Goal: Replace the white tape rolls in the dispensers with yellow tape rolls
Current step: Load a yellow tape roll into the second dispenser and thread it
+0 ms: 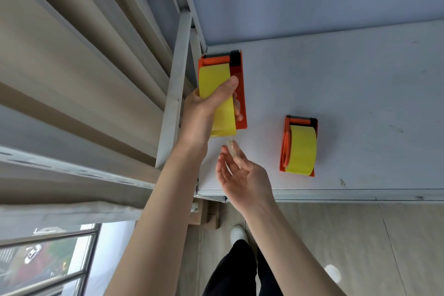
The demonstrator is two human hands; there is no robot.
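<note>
1. A person's left hand [204,106] grips a yellow tape roll [213,79], thumb across its face and fingers curled round its right side.
2. The roll lies against an orange dispenser [240,79] at the far left corner of the white desk [360,103]. Whether it is seated on the hub cannot be told.
3. The right hand [242,175] hovers palm-up, fingers relaxed and holding nothing, over the desk's front edge just below that dispenser. Its fingertips are blurred.
4. A second orange dispenser [286,142] lies to the right, nearer the front edge and well apart from the first, with a second yellow roll [303,149] in it.
5. A pale metal frame [173,94] runs along the desk's left edge. Below the front edge, a white shoe [238,233] shows on the floor.
</note>
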